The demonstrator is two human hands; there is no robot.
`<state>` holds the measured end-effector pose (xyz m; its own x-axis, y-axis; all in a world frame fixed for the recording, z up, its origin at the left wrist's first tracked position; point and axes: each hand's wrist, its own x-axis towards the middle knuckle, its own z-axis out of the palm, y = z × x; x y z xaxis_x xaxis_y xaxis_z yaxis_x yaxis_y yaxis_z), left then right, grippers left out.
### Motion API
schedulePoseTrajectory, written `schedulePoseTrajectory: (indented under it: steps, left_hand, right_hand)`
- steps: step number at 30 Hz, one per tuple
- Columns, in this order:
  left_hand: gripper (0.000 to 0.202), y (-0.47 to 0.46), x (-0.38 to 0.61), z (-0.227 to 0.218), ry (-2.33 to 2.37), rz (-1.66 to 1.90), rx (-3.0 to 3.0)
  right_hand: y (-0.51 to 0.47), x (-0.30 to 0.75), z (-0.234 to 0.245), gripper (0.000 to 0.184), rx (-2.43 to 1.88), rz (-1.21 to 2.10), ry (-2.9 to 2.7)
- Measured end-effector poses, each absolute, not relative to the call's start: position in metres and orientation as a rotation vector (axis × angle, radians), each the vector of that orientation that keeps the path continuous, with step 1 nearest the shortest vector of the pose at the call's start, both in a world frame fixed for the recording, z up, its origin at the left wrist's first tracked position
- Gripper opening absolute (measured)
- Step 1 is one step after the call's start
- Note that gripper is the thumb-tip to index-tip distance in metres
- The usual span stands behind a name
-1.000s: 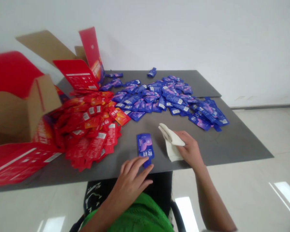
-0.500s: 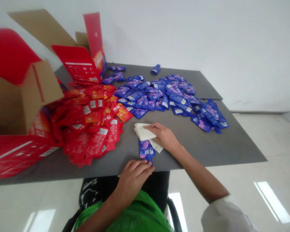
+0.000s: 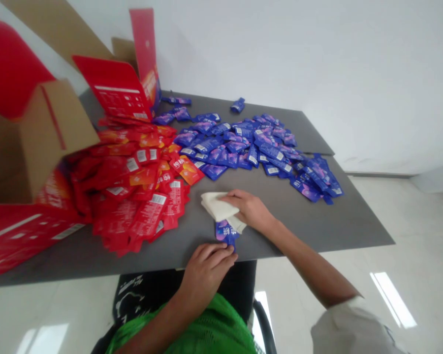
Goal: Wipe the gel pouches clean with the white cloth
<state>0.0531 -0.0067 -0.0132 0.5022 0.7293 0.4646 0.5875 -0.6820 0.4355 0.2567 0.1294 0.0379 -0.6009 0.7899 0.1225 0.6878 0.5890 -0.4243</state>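
A blue spouted pouch (image 3: 225, 233) lies on the grey table close to its front edge, its narrow end toward me. My left hand (image 3: 211, 265) has its fingers closed on that narrow end, partly covering it. In my right hand (image 3: 249, 209) is a folded cream cloth (image 3: 217, 205), gripped between thumb and fingers. The cloth rests over the upper part of the pouch and hides it.
To the left spreads a heap of red pouches (image 3: 143, 196), against an open red carton (image 3: 59, 187). Another open carton (image 3: 114, 91) stands behind. Blue pouches (image 3: 239, 140) are piled along the back, with a smaller bunch (image 3: 317, 177) at the right of the grey table (image 3: 317, 231).
The cloth has shifted slightly toward me over the pouch, covering more of its print. My left hand still holds the narrow end. The camera view has moved a little.
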Motion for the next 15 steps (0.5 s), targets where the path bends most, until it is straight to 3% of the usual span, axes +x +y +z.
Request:
schedulePoseTrajectory:
  steps: [5,11,15]
  left_hand:
    - [0.019,-0.007,0.054,-0.016,1.127,0.97,2.484]
    - [0.013,-0.007,0.054,-0.016,1.194,0.987,2.516]
    - [0.02,-0.006,0.054,-0.016,1.127,0.937,2.48]
  right_hand:
    - [0.131,0.265,0.056,0.051,-1.232,0.38,-2.434]
    - [0.066,0.264,0.053,0.046,-1.042,0.623,-2.628]
    - [0.11,0.258,0.038,0.054,-1.17,0.574,-2.552]
